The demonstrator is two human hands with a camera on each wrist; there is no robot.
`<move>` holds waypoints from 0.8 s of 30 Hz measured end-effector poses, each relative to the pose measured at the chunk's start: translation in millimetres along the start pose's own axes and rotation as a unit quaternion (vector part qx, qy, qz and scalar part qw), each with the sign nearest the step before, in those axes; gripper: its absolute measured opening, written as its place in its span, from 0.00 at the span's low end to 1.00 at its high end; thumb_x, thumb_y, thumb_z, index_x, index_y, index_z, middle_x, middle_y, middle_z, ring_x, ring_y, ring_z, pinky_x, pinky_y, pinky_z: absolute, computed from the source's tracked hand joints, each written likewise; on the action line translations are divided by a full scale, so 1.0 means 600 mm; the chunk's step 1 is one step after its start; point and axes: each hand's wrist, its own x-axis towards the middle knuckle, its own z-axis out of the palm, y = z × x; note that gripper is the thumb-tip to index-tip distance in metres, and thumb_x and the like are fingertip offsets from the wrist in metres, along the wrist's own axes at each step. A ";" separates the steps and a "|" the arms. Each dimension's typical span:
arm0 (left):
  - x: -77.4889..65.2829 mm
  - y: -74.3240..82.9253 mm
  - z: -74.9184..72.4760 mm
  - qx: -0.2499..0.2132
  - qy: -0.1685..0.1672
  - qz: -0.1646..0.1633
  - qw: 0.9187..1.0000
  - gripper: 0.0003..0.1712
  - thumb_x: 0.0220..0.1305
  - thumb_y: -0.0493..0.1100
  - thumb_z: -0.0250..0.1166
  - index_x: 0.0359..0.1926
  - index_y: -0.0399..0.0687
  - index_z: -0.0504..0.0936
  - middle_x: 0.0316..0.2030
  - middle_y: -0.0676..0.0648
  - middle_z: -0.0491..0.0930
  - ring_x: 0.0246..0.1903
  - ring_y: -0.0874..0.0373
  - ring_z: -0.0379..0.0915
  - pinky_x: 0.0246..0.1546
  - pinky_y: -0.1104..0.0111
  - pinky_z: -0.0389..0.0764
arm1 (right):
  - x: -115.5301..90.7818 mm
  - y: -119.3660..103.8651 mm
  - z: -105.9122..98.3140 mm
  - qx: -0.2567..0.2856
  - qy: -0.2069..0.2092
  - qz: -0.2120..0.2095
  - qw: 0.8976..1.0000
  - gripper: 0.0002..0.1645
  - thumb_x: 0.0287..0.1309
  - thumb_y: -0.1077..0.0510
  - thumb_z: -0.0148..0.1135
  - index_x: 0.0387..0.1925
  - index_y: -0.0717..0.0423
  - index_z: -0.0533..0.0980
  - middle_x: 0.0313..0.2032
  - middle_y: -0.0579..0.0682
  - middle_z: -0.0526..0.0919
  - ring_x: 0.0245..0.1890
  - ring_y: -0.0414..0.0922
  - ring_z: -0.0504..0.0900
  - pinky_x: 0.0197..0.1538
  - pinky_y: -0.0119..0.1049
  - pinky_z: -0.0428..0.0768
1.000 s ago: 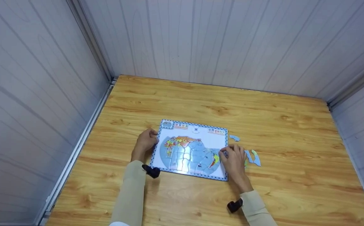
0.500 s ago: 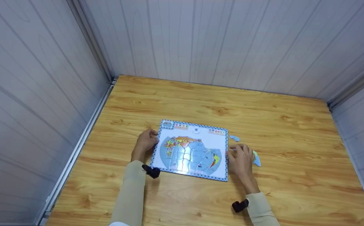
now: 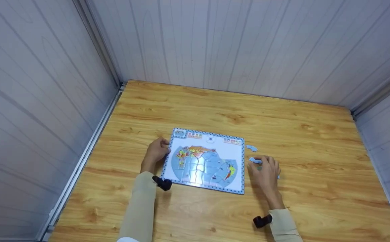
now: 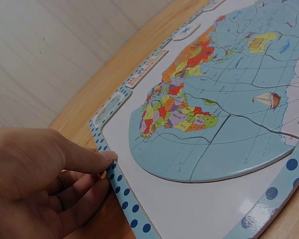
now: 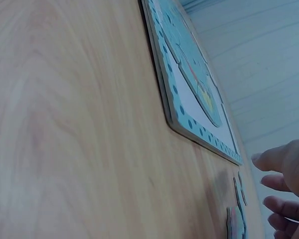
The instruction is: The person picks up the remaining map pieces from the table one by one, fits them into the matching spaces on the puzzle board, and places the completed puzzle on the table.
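Observation:
A world map jigsaw puzzle board (image 3: 228, 150) with a dotted blue border lies flat on the wooden table. My left hand (image 3: 156, 150) holds its left edge; in the left wrist view the thumb (image 4: 108, 156) lies on the border, with the fingers bent against the side below. To the right of the board, my right hand (image 3: 266, 172) hovers over loose puzzle pieces, fingers spread and slightly bent. In the right wrist view nothing sits between its thumb and fingers. A blue puzzle piece (image 3: 254, 160) shows by its fingertips; other pieces are partly hidden under the hand.
Another blue piece (image 3: 252, 148) lies near the board's upper right edge. Pale panel walls (image 3: 195, 43) enclose the wooden table (image 3: 315, 141) at the back and sides. Light glares off the middle of the map.
My right hand has moved right, from the board's right border to above the loose pieces, uncovering a blue piece beside the board. The left hand and board have stayed put.

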 end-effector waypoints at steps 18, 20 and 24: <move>0.006 -0.004 0.000 0.008 0.003 0.018 1.000 0.16 0.59 0.32 0.61 0.49 0.40 0.74 0.40 0.44 0.74 0.42 0.52 0.71 0.45 0.63 0.73 | -0.012 0.026 -0.023 -0.034 -0.028 0.043 0.998 0.24 0.56 0.49 0.65 0.50 0.58 0.76 0.52 0.60 0.70 0.56 0.59 0.61 0.57 0.57 0.56; 0.006 -0.004 0.000 0.006 0.001 0.014 1.000 0.16 0.59 0.32 0.61 0.49 0.41 0.74 0.40 0.45 0.74 0.42 0.52 0.71 0.45 0.63 0.73 | -0.014 0.029 -0.024 -0.036 -0.030 0.045 0.998 0.24 0.56 0.49 0.66 0.50 0.58 0.76 0.54 0.60 0.70 0.57 0.60 0.60 0.59 0.58 0.55; 0.006 -0.004 0.000 0.005 -0.002 0.007 1.000 0.16 0.60 0.33 0.60 0.50 0.42 0.74 0.40 0.45 0.73 0.41 0.53 0.70 0.43 0.65 0.72 | -0.016 0.033 -0.027 -0.042 -0.037 0.043 0.998 0.23 0.55 0.49 0.67 0.49 0.57 0.76 0.56 0.61 0.69 0.60 0.62 0.58 0.59 0.60 0.53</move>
